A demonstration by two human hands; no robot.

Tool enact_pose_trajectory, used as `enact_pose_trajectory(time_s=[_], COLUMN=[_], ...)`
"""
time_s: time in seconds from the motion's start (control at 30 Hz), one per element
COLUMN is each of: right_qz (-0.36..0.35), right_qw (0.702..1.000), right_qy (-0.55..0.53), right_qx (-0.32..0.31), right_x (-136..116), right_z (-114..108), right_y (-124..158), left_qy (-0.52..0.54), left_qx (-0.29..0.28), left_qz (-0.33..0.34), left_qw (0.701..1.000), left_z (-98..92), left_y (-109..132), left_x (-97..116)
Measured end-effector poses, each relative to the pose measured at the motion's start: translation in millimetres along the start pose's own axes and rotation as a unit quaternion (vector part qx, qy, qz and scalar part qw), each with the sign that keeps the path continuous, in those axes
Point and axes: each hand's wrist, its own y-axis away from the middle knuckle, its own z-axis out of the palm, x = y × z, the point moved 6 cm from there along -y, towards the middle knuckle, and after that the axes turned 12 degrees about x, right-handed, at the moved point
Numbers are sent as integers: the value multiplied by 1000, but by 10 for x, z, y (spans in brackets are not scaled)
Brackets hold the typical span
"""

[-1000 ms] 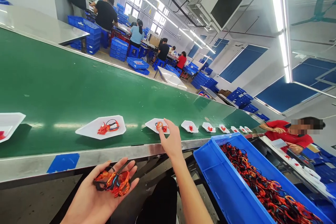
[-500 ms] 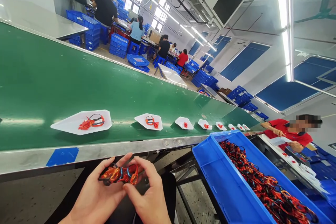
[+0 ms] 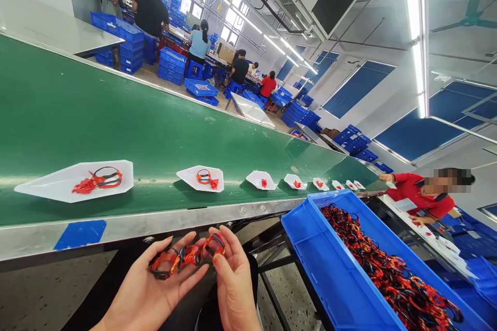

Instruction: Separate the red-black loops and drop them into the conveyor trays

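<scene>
My left hand point(image 3: 145, 284) is cupped palm up, with its fingers loosely curled under several red, orange and black looped bands point(image 3: 166, 265) that look like hair ties. My right hand point(image 3: 236, 282) pinches one of these loops point(image 3: 214, 244) between thumb and fingers, beside the left fingertips. Whether that loop is separate from the bunch, I cannot tell. Just beyond my hands runs a green conveyor belt point(image 3: 155, 129). On it lies a white boat-shaped tray point(image 3: 46, 186) holding a red and black band point(image 3: 99, 181).
Several more white trays point(image 3: 186, 175) with red pieces line the belt's near side. At the right stands a blue bin point(image 3: 330, 279) heaped with looped bands point(image 3: 388, 274). A metal rail point(image 3: 155, 222) edges the belt. A person in red point(image 3: 438, 207) sits farther right; others work behind.
The trays on the belt have shifted left. My right hand has drawn a loop to the right, spreading the bunch, and my left fingers have opened somewhat. The person in red has extended an arm toward the belt.
</scene>
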Motion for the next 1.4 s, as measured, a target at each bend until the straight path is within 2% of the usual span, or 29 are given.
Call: enact_pose_trajectory(time_s=[0.13,0.27,0.37,0.47,0.53,0.6,0.63,0.7,0.73,0.77,0.83,0.9,0.97,1.07,1.13,1.2,1.23,1.33,1.4], right_qz=[58,131,145,137,80,-58,-150,-308,-355,-382,-398,-395,-368,-287,-261,-247,-230,-124,-65], right_qw=[995,981,979,985,995,991,969,888,849,822,806,808,819,846,850,867,887,960,986], right_qy=[-80,-139,-144,-99,-30,86,166,320,375,409,429,432,439,437,432,414,388,249,153], right_qx=[26,23,19,36,60,88,101,116,115,110,92,75,36,-101,-151,-125,-99,-39,-10], right_x=[81,198,236,180,3,-339,-551,-928,-1061,-1157,-1253,-1231,-1083,-683,-460,-339,-302,-199,-147], right_z=[-67,-73,-73,-93,-115,-122,-103,-12,41,87,162,226,294,409,418,326,251,9,-118], right_y=[-59,-109,-104,-122,-235,-453,-581,-838,-961,-1066,-1158,-1030,-727,-189,52,110,88,-33,-85], left_qy=[-5,-5,-5,-1,3,9,11,16,17,18,21,22,20,7,-4,-10,-8,6,13], left_qx=[4,0,4,7,-2,-17,-24,-30,-32,-31,-31,-30,-25,-26,-27,-21,-18,-20,-27], left_qz=[-6,-23,-21,-20,-25,-31,-32,-27,-23,-18,-11,-6,5,27,34,34,34,15,-5], left_qw=[1000,1000,1000,1000,1000,999,999,999,999,999,999,999,999,999,999,999,999,1000,1000], left_z=[-22,-23,-19,-22,-15,1,10,22,27,29,30,23,9,0,3,10,16,54,75], left_y=[-30,-27,-20,-23,-24,-19,-13,2,10,17,23,11,-17,-62,-74,-62,-47,12,38], left_x=[-34,-57,-52,-46,-43,-36,-29,-7,6,19,41,55,70,79,67,48,41,6,-22])
